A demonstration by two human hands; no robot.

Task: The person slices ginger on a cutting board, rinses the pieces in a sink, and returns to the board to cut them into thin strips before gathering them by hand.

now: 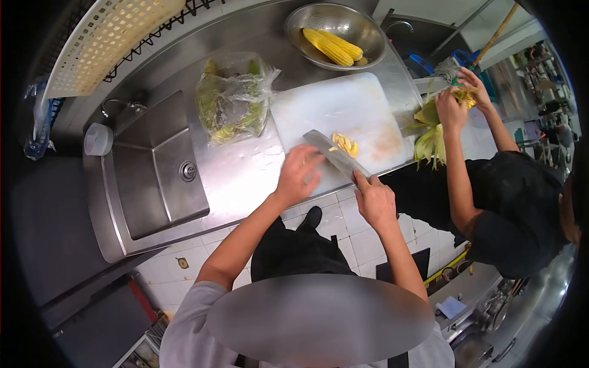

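Note:
My right hand (375,199) is closed round the handle of a kitchen knife (334,153), its broad blade slanting up to the left over the white cutting board (368,101). Just beyond the blade lies a small heap of pale yellow slices (345,144); their kind is not clear. My left hand (299,175), slightly blurred, hovers at the board's near left edge beside the blade. Its fingers are apart and nothing shows in them.
Left of the board sits a plastic bag of green produce (230,101), then a steel sink (153,165). Behind stands a perforated steel bowl (300,46) with corn cobs (331,48). On the right, a co-worker's hands (454,107) hold corn with husks (431,144).

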